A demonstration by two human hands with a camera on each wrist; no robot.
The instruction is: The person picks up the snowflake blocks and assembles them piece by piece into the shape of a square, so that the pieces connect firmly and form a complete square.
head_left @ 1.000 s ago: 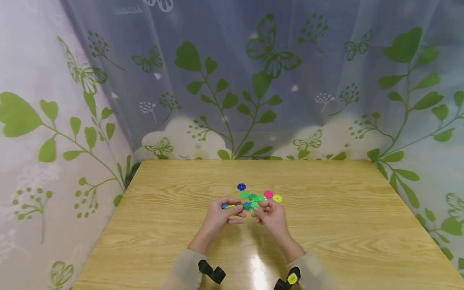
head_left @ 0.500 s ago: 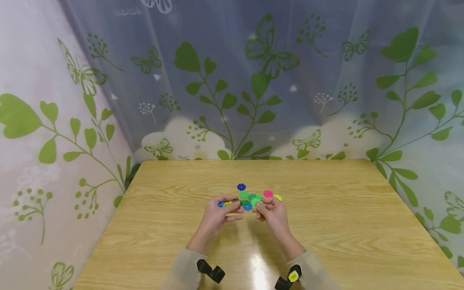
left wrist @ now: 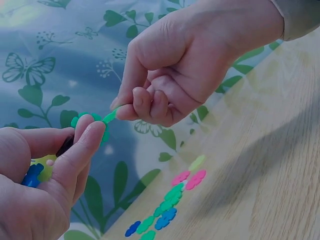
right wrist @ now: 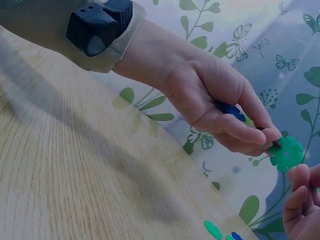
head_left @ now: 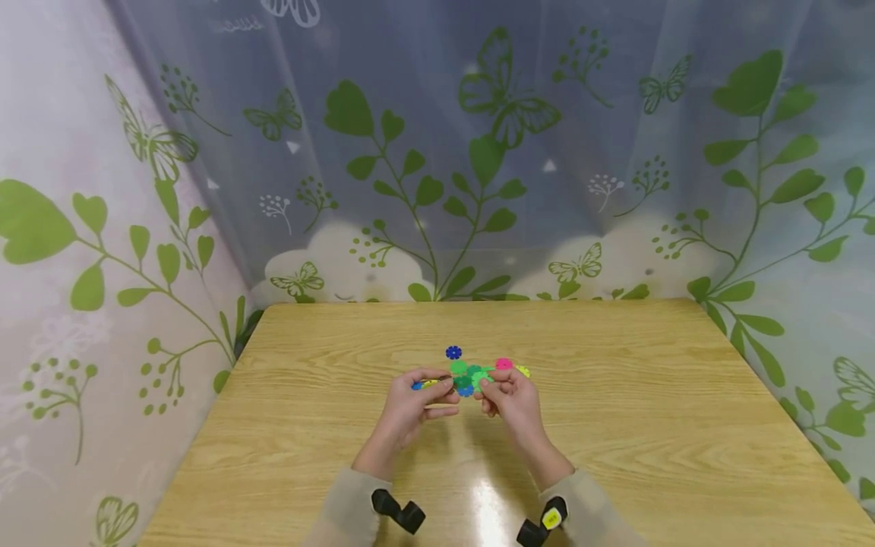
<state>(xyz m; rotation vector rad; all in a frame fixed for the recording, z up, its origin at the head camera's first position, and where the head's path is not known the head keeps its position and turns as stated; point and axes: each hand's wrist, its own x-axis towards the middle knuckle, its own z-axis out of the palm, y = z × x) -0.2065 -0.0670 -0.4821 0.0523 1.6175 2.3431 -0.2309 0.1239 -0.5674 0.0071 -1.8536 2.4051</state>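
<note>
As the head view shows, the left hand pinches a disc chain above the table, roughly parallel to its far edge, the right hand a light-green disc. The left wrist view shows that disc edge-on; the right's, mostly hidden.

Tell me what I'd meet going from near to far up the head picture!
Sleeves → left hand and right hand, side by side → pink piece → dark blue piece → leafy curtain.
</note>
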